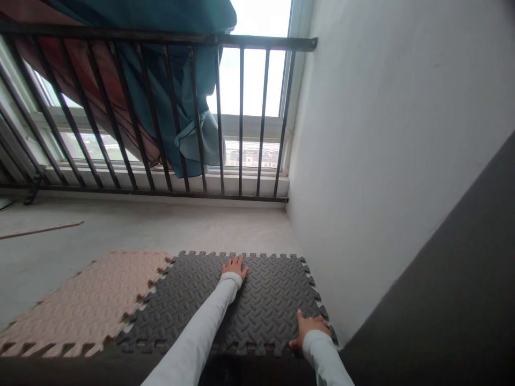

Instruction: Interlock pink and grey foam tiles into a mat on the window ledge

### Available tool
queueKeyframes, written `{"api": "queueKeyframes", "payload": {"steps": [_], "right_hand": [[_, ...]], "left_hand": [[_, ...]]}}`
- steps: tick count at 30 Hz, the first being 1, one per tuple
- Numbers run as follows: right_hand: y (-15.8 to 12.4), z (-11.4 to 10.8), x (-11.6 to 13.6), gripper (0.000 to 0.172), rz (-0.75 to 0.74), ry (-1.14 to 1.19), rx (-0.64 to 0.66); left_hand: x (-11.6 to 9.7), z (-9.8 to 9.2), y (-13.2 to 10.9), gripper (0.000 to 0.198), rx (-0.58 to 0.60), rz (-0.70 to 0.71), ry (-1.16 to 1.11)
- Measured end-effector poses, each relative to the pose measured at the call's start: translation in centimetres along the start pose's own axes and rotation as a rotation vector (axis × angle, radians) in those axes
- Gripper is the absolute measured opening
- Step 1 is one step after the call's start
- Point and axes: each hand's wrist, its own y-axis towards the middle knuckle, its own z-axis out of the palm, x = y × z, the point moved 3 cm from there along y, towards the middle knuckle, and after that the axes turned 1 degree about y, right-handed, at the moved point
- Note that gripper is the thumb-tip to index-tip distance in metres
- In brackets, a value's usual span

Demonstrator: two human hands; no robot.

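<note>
A dark grey foam floor mat (265, 295) with a raised tread pattern and jigsaw edges lies on the floor against the right wall. My left hand (235, 266) rests on it near its far edge, fingers spread and palm down. At the mat's near right corner is my right hand (310, 329), its thumb stretched out and its fingers along the edge by the wall; it looks spread on the mat. To the left sits a pink foam mat (88, 295) of the same kind, with a narrow jagged gap between the two mats' teeth.
A black metal railing (253, 198) runs along the far side before a window. Blue and pink cloth (161, 96) hangs over it. The white wall (362, 134) borders the right side. A thin pink strip (44, 229) lies on the pale floor (132, 222) at left.
</note>
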Motion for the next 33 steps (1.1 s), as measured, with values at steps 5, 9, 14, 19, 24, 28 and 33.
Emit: {"api": "queueKeyframes", "payload": {"steps": [5, 9, 14, 19, 24, 28, 33], "right_hand": [[-1.1, -0.7, 0.3, 0.094, 0.054, -0.058, 0.043], [-0.6, -0.2, 0.0, 0.094, 0.040, -0.045, 0.022], [-0.1, 0.3, -0.5, 0.090, 0.030, -0.013, -0.028], [-1.4, -0.7, -0.3, 0.087, 0.098, -0.017, -0.017], [-2.6, -1.2, -0.2, 0.079, 0.116, 0.013, -0.017], [-2.3, -0.3, -1.1, 0.069, 0.084, 0.071, -0.057], [-2.8, 0.6, -2.8, 0.073, 0.080, 0.144, -0.101]], "left_hand": [[-0.7, 0.6, 1.1, 0.054, -0.042, -0.138, 0.000], [-0.4, 0.4, 1.5, 0.050, 0.094, -0.109, -0.116], [6.5, -0.1, -2.0, 0.062, 0.118, -0.015, -0.167], [21.6, -1.5, -10.0, 0.051, -0.048, -0.410, -0.001], [31.4, -2.7, -17.2, 0.043, -0.039, -0.697, 0.062], [31.7, -2.4, -18.1, 0.036, 0.064, -0.514, -0.008], [30.3, -2.3, -17.1, 0.022, -0.079, -0.559, -0.043]]}}
